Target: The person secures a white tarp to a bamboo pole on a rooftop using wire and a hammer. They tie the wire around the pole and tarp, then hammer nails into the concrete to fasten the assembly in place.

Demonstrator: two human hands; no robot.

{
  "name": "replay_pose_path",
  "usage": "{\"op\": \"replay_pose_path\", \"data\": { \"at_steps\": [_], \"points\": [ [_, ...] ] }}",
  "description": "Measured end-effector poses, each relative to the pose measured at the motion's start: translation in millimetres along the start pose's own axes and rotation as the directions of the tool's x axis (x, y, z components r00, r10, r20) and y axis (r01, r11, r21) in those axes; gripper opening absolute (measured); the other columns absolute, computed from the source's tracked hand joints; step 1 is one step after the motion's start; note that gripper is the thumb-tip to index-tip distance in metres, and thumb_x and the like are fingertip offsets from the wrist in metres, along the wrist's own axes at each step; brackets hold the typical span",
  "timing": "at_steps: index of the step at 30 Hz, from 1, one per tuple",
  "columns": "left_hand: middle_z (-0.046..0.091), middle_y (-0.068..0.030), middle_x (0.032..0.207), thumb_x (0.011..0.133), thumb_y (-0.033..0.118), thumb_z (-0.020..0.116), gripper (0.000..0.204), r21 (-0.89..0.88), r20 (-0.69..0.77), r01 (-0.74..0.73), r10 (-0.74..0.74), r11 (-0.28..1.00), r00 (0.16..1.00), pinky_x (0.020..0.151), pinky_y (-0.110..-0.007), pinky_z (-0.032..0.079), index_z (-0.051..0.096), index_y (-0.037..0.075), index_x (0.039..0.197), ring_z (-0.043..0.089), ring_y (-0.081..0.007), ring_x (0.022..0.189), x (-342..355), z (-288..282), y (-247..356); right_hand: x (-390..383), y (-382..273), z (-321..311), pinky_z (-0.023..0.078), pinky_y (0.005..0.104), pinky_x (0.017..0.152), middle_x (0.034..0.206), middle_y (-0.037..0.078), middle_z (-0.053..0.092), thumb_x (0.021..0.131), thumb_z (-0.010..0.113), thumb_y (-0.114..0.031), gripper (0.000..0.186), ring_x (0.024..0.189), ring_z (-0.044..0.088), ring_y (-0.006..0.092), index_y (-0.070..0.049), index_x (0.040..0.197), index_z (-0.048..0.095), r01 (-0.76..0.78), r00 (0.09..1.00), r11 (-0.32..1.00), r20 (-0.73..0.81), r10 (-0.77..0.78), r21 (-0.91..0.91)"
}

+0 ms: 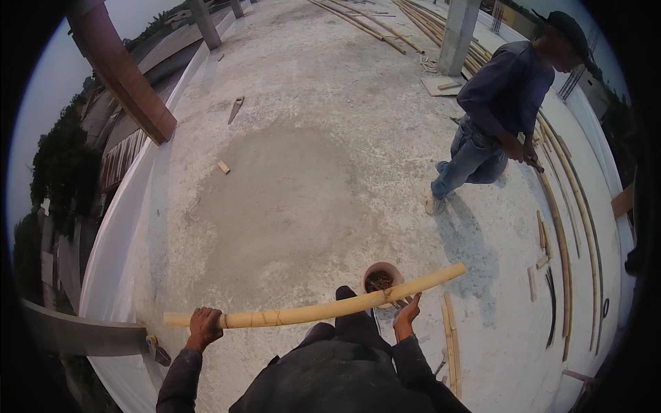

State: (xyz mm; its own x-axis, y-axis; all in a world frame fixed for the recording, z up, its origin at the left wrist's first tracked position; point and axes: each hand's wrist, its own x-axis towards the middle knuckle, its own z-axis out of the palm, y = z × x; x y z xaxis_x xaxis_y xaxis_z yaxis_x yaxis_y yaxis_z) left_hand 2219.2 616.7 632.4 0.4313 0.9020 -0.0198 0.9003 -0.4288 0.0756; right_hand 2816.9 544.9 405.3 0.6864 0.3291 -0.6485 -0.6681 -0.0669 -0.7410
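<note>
A pale yellow bamboo pole (289, 316) lies crosswise in front of my body, its right end raised higher in the picture. Near its left end, my left hand (204, 327) is closed around it. My right hand (406, 318) holds the pole from below toward the right end, with fingers against its underside. Just beyond that part of the pole stands a pinkish bucket (367, 277) with dark, loose pieces inside, partly covered by the pole. Split bamboo strips (451, 341) lie on the floor to the right of my right hand.
A co-worker (499, 89) stands at the right, holding something I cannot make out. Long bamboo poles (561, 248) lie along the right edge. A handsaw (236, 109) and small wood block (223, 167) rest on the concrete floor (289, 199). Posts (124, 76) stand at the left edge.
</note>
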Motion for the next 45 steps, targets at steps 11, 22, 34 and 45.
{"op": "replay_pose_path", "data": {
  "at_steps": [11, 22, 34, 45],
  "points": [
    [0.068, -0.0156, 0.085, 0.068, 0.006, 0.073, 0.024, -0.191, 0.018, 0.579, -0.587, 0.792, 0.809, 0.077, -0.052, 0.049, 0.068, 0.007, 0.091, 0.064, -0.0406, 0.084, -19, 67, -36, -36, 3, 376, 0.06, 0.0388, 0.063, 0.09, 0.017, 0.074, 0.102, 0.041, -0.068, 0.074, 0.073, 0.072, 0.027, -0.002, 0.127, 0.062, -0.648, 0.386, 0.751, 0.794, 0.47, -0.129],
    [0.07, -0.0183, 0.092, 0.077, 0.011, 0.076, 0.02, -0.655, -0.021, 0.58, -0.778, 0.485, 0.628, 0.08, -0.05, 0.052, 0.07, 0.004, 0.094, 0.065, -0.0419, 0.091, 291, 104, -87, -95, -96, 794, 0.057, 0.0374, 0.07, 0.105, 0.009, 0.069, 0.105, 0.045, -0.055, 0.051, 0.086, 0.066, 0.0222, -0.011, 0.125, 0.062, -0.186, 0.564, 0.982, 0.816, 0.127, -0.025],
    [0.069, -0.0178, 0.091, 0.079, 0.017, 0.078, 0.023, -0.794, -0.155, 0.358, -0.733, 0.491, 0.663, 0.079, -0.05, 0.053, 0.067, 0.004, 0.094, 0.066, -0.0413, 0.091, 769, 90, -326, -107, -141, 1214, 0.046, 0.0293, 0.08, 0.088, 0.011, 0.069, 0.101, 0.059, -0.04, 0.062, 0.084, 0.057, 0.011, 0.007, 0.141, 0.048, 0.613, 0.15, 0.747, 0.89, -0.43, 0.258],
    [0.07, -0.0152, 0.099, 0.084, 0.034, 0.083, 0.037, -0.899, -0.102, 0.066, -0.354, 0.434, 0.93, 0.082, -0.048, 0.054, 0.066, 0.006, 0.103, 0.068, -0.0369, 0.097, 1269, -43, -505, -28, -187, 1567, 0.049, 0.0291, 0.079, 0.085, 0.008, 0.066, 0.105, 0.057, -0.039, 0.048, 0.076, 0.058, 0.0129, 0.007, 0.11, 0.066, 0.743, 0.289, 0.61, 0.69, -0.663, 0.275]
  ]
}}
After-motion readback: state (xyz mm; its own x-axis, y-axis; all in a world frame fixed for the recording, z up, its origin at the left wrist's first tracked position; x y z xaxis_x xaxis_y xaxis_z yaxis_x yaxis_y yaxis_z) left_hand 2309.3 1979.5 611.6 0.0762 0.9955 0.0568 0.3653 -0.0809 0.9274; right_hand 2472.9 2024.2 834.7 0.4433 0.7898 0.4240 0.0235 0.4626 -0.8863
